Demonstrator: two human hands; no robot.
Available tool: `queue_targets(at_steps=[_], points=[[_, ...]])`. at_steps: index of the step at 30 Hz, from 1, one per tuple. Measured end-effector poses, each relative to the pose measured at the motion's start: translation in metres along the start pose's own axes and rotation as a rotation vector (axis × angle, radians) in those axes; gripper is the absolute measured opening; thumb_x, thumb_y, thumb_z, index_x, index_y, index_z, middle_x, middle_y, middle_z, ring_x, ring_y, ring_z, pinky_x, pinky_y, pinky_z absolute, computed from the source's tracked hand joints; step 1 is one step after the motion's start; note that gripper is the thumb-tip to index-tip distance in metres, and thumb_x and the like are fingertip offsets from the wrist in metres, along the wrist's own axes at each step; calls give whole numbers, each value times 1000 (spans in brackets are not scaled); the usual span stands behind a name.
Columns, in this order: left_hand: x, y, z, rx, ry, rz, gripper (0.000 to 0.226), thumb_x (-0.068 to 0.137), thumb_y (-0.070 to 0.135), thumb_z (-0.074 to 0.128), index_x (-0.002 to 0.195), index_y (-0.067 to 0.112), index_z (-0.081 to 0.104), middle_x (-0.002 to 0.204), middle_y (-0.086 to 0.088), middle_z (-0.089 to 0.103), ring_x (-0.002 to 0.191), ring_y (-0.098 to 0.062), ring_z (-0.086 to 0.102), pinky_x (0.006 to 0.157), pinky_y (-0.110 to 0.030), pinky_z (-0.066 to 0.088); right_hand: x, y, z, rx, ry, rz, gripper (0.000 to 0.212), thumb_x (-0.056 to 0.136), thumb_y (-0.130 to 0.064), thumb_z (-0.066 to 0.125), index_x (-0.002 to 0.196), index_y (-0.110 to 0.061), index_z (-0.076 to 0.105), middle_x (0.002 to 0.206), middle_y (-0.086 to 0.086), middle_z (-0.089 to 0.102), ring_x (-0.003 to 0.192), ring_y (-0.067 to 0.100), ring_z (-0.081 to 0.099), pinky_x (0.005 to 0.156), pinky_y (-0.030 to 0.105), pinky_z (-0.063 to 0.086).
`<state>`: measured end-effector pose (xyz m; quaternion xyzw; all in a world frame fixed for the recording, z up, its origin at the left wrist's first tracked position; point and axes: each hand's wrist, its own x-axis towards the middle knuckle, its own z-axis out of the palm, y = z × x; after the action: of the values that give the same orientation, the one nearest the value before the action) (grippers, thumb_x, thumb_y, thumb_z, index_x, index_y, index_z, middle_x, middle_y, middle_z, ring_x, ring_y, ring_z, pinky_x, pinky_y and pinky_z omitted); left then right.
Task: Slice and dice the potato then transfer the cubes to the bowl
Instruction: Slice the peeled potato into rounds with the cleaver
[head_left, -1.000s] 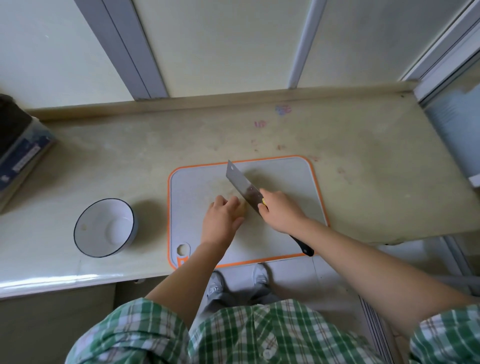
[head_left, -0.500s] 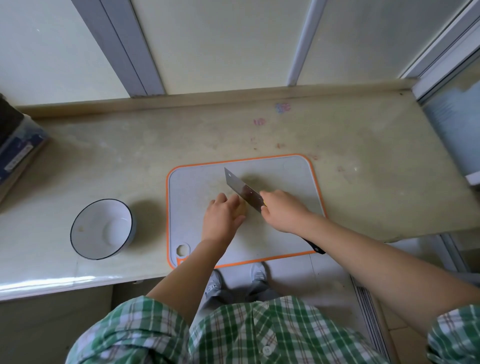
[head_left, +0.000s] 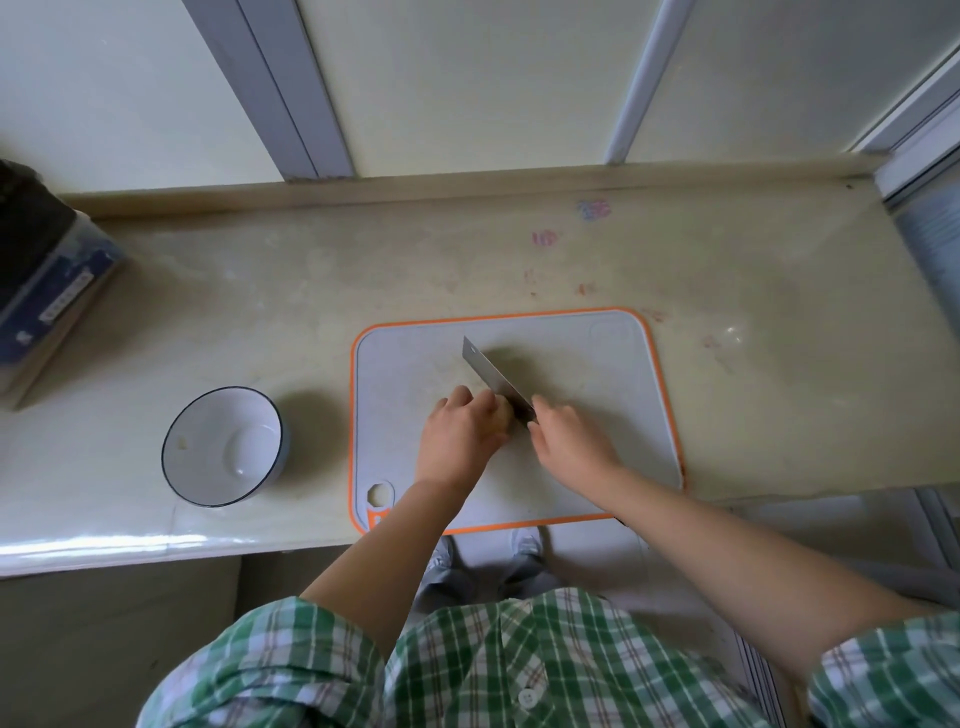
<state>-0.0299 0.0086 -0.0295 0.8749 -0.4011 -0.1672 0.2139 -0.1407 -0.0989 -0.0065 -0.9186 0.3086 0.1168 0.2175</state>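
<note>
A grey cutting board (head_left: 613, 364) with an orange rim lies on the counter in front of me. My left hand (head_left: 460, 439) is curled over the potato in the middle of the board, and the potato is almost wholly hidden under the fingers. My right hand (head_left: 566, 444) grips the handle of a cleaver (head_left: 493, 382). Its blade slants up and to the left, edge down against my left fingers. A white bowl (head_left: 223, 447) with a dark rim stands on the counter to the left of the board, with a small speck inside.
The pale counter (head_left: 363, 270) ends at a raised ledge below the wall panels. A dark box (head_left: 47, 280) sits at the far left. The counter's front edge runs just below the board, and my shoes show on the floor beneath.
The cleaver blade has dropped lower and slid closer to my left fingers. My left hand stays on the potato. The bowl and board have not moved.
</note>
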Motion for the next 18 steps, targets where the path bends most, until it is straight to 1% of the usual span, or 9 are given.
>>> queue_targets(at_steps=[3, 6, 9, 14, 18], points=[[1, -1, -1, -3, -44, 18, 25, 74, 24, 72, 87, 10, 56, 79, -2, 43, 72, -29, 44, 62, -32, 31, 3, 3, -7, 39, 27, -21, 11, 96, -20, 44, 95, -9, 46, 91, 15, 62, 84, 38, 59, 60, 36, 36], [2, -1, -5, -3, -73, 33, 29, 77, 26, 72, 97, 10, 59, 90, -7, 52, 81, -31, 50, 68, -36, 37, 5, 4, -21, 63, 36, -49, 13, 94, -20, 46, 85, -15, 39, 87, 16, 62, 83, 40, 58, 58, 36, 35], [1, -1, -6, -17, -67, 38, 30, 78, 28, 73, 99, 13, 60, 92, -7, 53, 83, -31, 52, 71, -36, 40, 1, 6, -33, 41, 12, -75, 15, 93, -20, 46, 83, -16, 36, 87, 18, 62, 82, 40, 57, 60, 37, 37], [0, -2, -7, -21, -59, 41, 31, 78, 28, 74, 101, 13, 61, 93, -7, 54, 84, -31, 52, 71, -36, 39, -3, 6, -36, 9, -45, -76, 13, 93, -21, 45, 84, -19, 36, 90, 19, 62, 84, 40, 58, 60, 34, 34], [0, -1, -7, -20, -61, 51, 31, 78, 28, 74, 102, 13, 62, 93, -8, 54, 84, -31, 52, 70, -35, 40, -9, 8, -40, -1, -74, -70, 12, 93, -20, 44, 84, -19, 37, 88, 19, 61, 82, 39, 58, 59, 34, 34]])
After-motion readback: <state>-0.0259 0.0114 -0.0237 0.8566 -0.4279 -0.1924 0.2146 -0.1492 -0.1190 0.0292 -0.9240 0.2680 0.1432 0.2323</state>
